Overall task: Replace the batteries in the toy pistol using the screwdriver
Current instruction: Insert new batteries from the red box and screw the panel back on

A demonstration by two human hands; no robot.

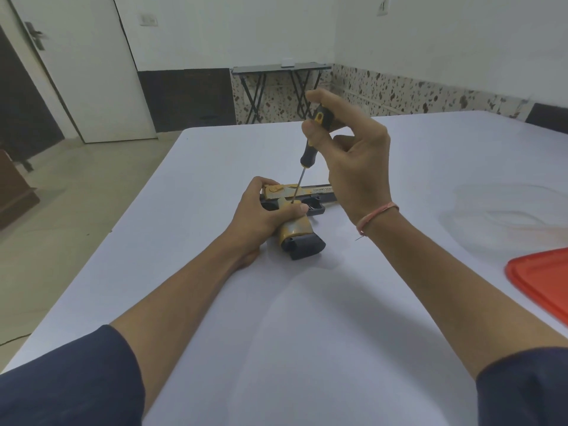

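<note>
**Surroundings: Items Outside the Task**

White tabletop point(215, 302) fills most of the view. A flat red lid point(544, 284) lies at its right edge, partly out of frame. A faint clear plastic item point(498, 216) lies beyond the lid, type unclear. A folding table point(276, 69) stands against the far wall with a small white box point(288, 62) on top. At left are a white door point(83, 66), its handle point(35, 35) and a wall switch point(148, 20). The floor point(76, 186) is pale.

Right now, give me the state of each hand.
Left hand: closed round the toy pistol, holding it on the table.
Right hand: closed round the screwdriver, tip down at the toy pistol.
</note>
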